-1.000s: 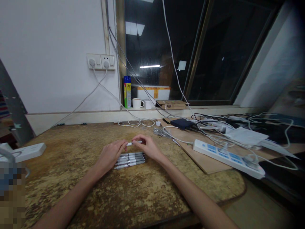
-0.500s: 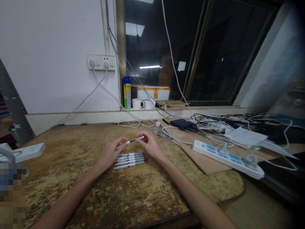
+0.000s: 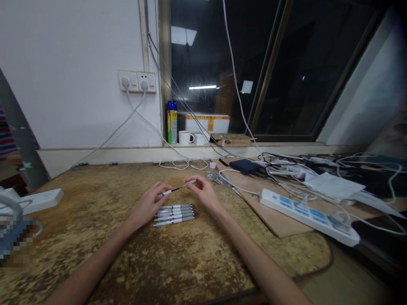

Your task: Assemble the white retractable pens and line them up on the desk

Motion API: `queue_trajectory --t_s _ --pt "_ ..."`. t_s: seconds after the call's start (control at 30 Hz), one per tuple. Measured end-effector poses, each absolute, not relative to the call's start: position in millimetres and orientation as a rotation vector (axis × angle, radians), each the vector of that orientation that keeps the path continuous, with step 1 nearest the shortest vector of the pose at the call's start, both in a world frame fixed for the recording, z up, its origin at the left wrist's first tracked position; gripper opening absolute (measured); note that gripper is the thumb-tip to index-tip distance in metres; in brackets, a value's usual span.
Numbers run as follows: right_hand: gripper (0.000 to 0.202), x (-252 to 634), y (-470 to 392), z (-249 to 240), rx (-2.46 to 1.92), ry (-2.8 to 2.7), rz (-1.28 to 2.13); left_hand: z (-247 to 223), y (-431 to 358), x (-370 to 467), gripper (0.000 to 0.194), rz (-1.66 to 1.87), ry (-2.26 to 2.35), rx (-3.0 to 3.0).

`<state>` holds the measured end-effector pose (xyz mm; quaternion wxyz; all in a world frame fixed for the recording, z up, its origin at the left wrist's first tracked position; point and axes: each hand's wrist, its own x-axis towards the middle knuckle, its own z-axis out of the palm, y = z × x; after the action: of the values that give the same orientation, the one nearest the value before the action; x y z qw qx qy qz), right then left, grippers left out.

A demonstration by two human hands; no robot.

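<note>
My left hand [image 3: 149, 206] is closed around the white barrel [image 3: 165, 194] of a ballpoint pen. Between thumb and fingers, my right hand [image 3: 204, 193] pinches the grey end piece [image 3: 191, 182] of that pen. The two parts are apart, and a thin dark refill [image 3: 178, 188] spans the gap between them. Just below the hands, several white and grey pens [image 3: 174, 214] lie side by side on the worn wooden table [image 3: 165, 258]. Fingers hide part of both pen pieces.
A small clear plastic bag [image 3: 216, 178] lies beyond my right hand. To the right, a white power strip [image 3: 305, 216] rests on a brown board [image 3: 270, 216] amid tangled cables and papers. Another power strip [image 3: 47, 201] is at left. A mug [image 3: 185, 137] and spray can [image 3: 172, 123] stand by the window.
The pen's grey end piece has moved farther from the white barrel, so more of the dark refill shows. The row of pens lies as before; the view has shifted slightly.
</note>
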<state>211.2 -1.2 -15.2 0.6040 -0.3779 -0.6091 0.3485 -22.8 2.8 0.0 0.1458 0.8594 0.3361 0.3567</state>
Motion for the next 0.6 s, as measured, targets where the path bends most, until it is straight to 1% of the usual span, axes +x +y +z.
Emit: queue_trajectory --t_s 0.17,0.27,0.37,0.47,0.6 --pt "0.022 218.5 1.5 -16.1 -0.888 -1.274 0.841 -1.7 4.4 -25.1 0.029 1.027 0.998 2.450" --pt "0.020 217.5 2.3 -19.3 -0.957 -1.303 0.771 -3.0 5.1 -25.6 0.029 1.013 1.005 2.451" --pt "0.030 211.2 -0.6 -22.3 -1.074 -1.460 0.677 -4.0 5.3 -25.2 0.029 1.004 0.993 2.457" --pt "0.040 203.4 -6.0 -22.4 -1.103 -1.584 0.669 -2.9 4.4 -24.1 0.029 1.013 0.958 2.456" --pt "0.039 199.5 -10.1 -19.7 -1.013 -1.649 0.743 1.6 1.6 -21.9 0.031 1.012 0.891 2.456"
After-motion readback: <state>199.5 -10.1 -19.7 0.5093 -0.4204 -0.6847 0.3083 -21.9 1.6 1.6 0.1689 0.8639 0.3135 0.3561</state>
